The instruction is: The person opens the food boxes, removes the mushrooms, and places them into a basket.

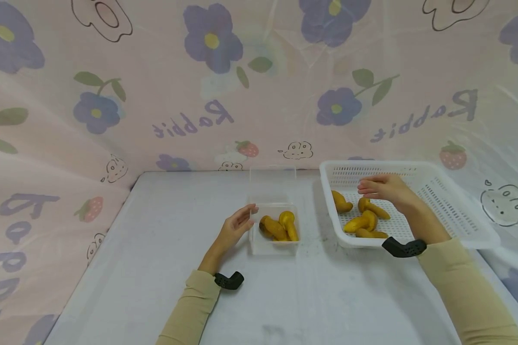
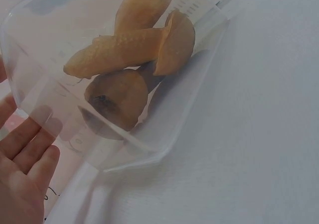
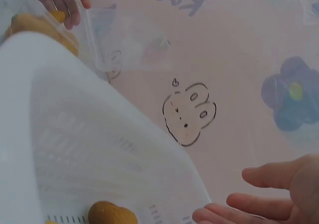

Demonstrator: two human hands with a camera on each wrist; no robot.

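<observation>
I am seeing my left hand (image 1: 235, 226) resting with straight, relaxed fingers against the left wall of the clear plastic box (image 1: 274, 229), gripping nothing. The box is sitting on the white table (image 1: 164, 268) with two yellow-brown mushrooms (image 1: 279, 226) lying inside. My right hand (image 1: 382, 188) is hovering open, fingers extended, over the white basket (image 1: 453, 211), where four more mushroom pieces (image 1: 364, 221) are lying near its front-left corner
</observation>
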